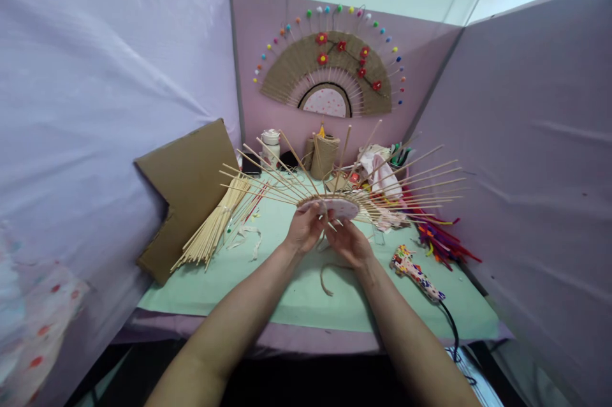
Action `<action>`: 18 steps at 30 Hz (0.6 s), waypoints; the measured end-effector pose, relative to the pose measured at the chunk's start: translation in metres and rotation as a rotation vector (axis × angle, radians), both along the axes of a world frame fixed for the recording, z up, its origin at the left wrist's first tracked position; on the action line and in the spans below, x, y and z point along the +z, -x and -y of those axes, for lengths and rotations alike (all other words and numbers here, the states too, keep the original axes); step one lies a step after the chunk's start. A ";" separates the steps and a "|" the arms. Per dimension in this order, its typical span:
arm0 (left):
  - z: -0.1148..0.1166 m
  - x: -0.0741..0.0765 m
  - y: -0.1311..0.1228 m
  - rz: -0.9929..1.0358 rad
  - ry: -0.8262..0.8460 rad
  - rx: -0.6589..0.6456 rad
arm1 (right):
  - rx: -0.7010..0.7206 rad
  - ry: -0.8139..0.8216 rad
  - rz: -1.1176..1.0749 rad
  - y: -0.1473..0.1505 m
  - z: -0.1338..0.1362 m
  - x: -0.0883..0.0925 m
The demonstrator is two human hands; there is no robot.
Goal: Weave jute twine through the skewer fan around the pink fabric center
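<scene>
A fan frame of thin wooden sticks spreads out from a pale half-round base held above the table. My left hand grips the left part of the base, thumb on its face near a strand of twine. My right hand holds the base's lower edge from beneath, its fingers curled close to the left ones. The twine hangs from between the hands and its loose end curves on the green tabletop.
Bundled sticks and bent cardboard lie left. A twine roll and white jar stand behind. Right are colourful pipe cleaners and a patterned corded tool. A finished fan hangs on the back panel.
</scene>
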State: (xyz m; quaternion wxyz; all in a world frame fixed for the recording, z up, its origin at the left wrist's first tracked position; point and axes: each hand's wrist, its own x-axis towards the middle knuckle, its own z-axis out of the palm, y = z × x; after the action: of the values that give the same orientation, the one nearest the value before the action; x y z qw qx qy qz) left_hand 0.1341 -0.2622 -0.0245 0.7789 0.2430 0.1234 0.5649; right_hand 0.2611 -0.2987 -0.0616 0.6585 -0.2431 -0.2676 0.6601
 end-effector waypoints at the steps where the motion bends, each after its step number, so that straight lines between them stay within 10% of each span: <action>1: -0.002 0.000 0.001 -0.014 -0.008 0.030 | 0.067 0.012 0.034 0.001 0.001 0.000; 6: -0.015 0.002 0.008 -0.032 -0.045 0.171 | 0.247 -0.020 0.312 0.011 0.009 -0.003; 18: -0.023 0.007 0.015 -0.090 -0.040 0.333 | -0.030 -0.073 0.771 -0.003 0.026 0.009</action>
State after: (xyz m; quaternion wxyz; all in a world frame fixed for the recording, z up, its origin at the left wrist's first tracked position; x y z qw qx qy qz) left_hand 0.1194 -0.2391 -0.0173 0.6632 0.2599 0.1855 0.6769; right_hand 0.2639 -0.3245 -0.0526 0.5276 -0.4535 -0.5152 0.5006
